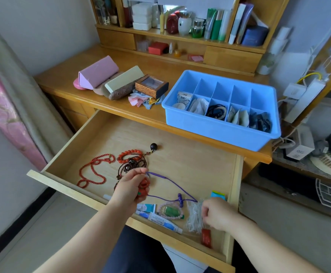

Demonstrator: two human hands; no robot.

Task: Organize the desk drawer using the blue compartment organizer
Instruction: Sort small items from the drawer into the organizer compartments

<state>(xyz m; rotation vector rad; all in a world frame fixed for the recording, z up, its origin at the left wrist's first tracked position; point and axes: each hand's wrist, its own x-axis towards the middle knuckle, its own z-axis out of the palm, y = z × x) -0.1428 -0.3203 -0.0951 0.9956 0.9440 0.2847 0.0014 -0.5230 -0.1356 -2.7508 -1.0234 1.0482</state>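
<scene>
At the far left of the open drawer (pixel 78 138) a long red bead necklace (pixel 93 170) lies loose on the wooden floor, and just right of it a red bead bracelet (pixel 130 155) sits tangled with darker brown bead strands (pixel 135 164) below a black round bead (pixel 153 146); you have likely left these because they need unpicking first

Your left hand (pixel 130 187) hangs over the middle of the drawer with its fingers curled around a red-orange ornament (pixel 143 189), gripping it raised off the floor. A purple cord (pixel 172 181) runs from that hand rightward to a purple toggle (pixel 180 200), so you are probably lifting one end to draw the cord free of the clutter near the front edge

Beneath the cord lie a white ointment tube (pixel 160 221) and a pale pink bracelet with a green stone (pixel 170 211), both flat on the drawer floor

Your right hand (pixel 217 215) rests near the front right corner, fingertips pinched on a clear bag holding a white stringy bundle (pixel 195 218), most likely pinning or gathering it so it does not drag along with the cord. A small red packet (pixel 206 238) lies just in front of that hand

Up on the desk (pixel 66 79), right of the drawer's centre, the blue compartment organizer (pixel 216 133) stands apart from both hands. Its near row already holds items, dark hair ties among them; the far cells look mostly empty, so there is room for the jewellery
</scene>
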